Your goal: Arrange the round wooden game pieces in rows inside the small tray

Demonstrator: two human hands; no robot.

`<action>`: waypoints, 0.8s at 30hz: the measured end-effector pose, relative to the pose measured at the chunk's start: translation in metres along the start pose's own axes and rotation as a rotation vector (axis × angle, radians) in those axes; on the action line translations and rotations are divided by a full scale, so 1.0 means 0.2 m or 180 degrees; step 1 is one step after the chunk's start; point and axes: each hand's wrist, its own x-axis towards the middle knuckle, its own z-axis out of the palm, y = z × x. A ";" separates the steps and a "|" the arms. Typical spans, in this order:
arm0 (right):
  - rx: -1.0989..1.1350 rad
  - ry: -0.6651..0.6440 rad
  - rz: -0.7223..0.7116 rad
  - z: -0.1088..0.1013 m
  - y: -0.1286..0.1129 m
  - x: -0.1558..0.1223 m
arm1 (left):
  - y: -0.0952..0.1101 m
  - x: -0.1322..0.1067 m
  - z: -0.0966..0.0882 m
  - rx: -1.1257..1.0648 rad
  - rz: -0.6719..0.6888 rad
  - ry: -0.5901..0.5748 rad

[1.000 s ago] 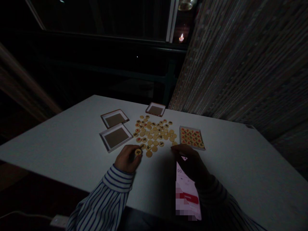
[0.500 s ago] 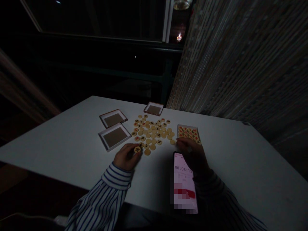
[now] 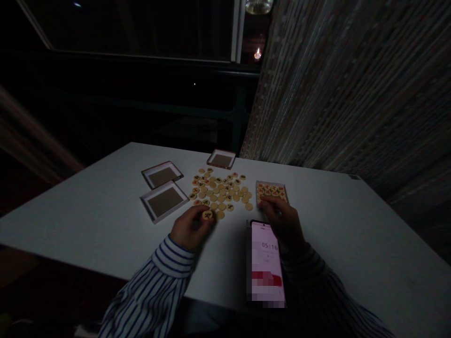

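Note:
My left hand (image 3: 190, 226) pinches a round xiangqi piece (image 3: 207, 214) with a black character facing up, just at the near edge of the loose xiangqi pieces (image 3: 221, 193). Some of those lie face up with red or black characters, others show plain backs. My right hand (image 3: 284, 219) is closed, thumb and fingertips together over the near-left part of a shallow box (image 3: 286, 188). Rows of pieces with red characters fill the visible part of that box. Whether a piece is between the right fingertips is hidden.
Two shallow trays (image 3: 165, 203) (image 3: 162, 174) lie at the left of the pieces, and a third tray (image 3: 221, 158) at the back. A lit phone (image 3: 267, 253) with a timer stands by my right wrist. A string curtain (image 3: 317, 94) hangs behind the white table (image 3: 105, 206).
My right hand has moved from beside the box to over its near-left part. My left hand, with its piece, has shifted slightly right and away from me. The view has turned slightly.

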 end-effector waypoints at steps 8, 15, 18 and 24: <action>-0.0038 0.0092 0.0020 0.00 0.00 0.00 | 0.08 0.09 0.07 -0.0225 -0.0053 -0.0355; -0.0081 0.0133 0.0009 -0.02 0.03 0.00 | 0.13 0.19 0.15 -0.0718 -0.0381 -0.0554; -0.0119 0.0130 -0.0014 -0.02 0.03 0.00 | 0.17 0.21 0.19 -0.1181 -0.0594 -0.0599; -0.0112 0.0229 -0.0025 -0.01 0.02 0.00 | 0.25 0.25 0.27 -0.1874 -0.0993 -0.0518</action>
